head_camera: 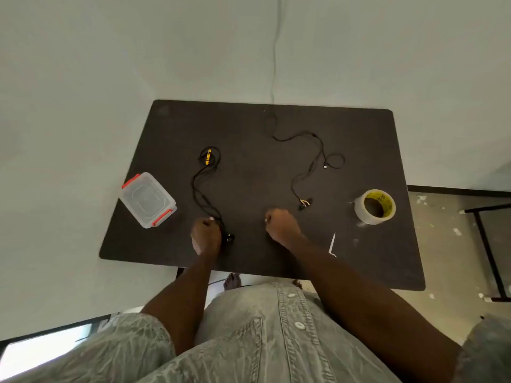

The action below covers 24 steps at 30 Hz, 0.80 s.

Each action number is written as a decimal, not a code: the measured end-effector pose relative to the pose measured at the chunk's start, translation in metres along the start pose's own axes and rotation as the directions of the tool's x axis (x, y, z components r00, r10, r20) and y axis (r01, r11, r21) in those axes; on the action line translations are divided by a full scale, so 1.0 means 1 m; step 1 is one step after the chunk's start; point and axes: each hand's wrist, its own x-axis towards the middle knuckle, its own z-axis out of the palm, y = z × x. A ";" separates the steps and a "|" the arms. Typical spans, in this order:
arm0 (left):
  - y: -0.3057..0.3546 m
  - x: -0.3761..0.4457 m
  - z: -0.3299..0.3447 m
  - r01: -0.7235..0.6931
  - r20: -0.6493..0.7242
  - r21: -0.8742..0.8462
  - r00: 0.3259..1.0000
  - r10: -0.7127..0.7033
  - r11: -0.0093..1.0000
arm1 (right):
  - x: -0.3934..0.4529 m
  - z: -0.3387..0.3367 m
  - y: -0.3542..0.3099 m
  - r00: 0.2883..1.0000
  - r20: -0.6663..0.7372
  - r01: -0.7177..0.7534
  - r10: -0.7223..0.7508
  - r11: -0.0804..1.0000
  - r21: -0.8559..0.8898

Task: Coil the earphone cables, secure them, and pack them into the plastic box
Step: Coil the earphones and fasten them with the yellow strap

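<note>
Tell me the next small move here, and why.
Probably start winding the left earphone cable into loops with the left hand, which already rests at its near end. Both cables lie uncoiled on the table, and the plastic box has its lid on; the tape roll waits.

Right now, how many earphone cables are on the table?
2. One earphone cable lies left of centre, beside the plastic box, its near end by the left hand. The other cable sprawls centre-right, uncoiled. None looks hidden.

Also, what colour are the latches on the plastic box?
Red-orange, on a clear plastic box; the latches show best in the head view.
</note>
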 end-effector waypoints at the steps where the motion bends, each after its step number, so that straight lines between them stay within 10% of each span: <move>1: -0.001 0.003 -0.006 0.054 0.062 -0.017 0.997 -0.053 0.998 | 0.001 0.004 -0.007 0.999 0.039 0.020 -0.020 1.000 -0.011; 24: 0.046 0.102 -0.013 -0.051 0.308 0.147 0.952 0.003 0.988 | 0.013 0.044 -0.048 0.989 0.063 -0.139 0.134 0.987 0.087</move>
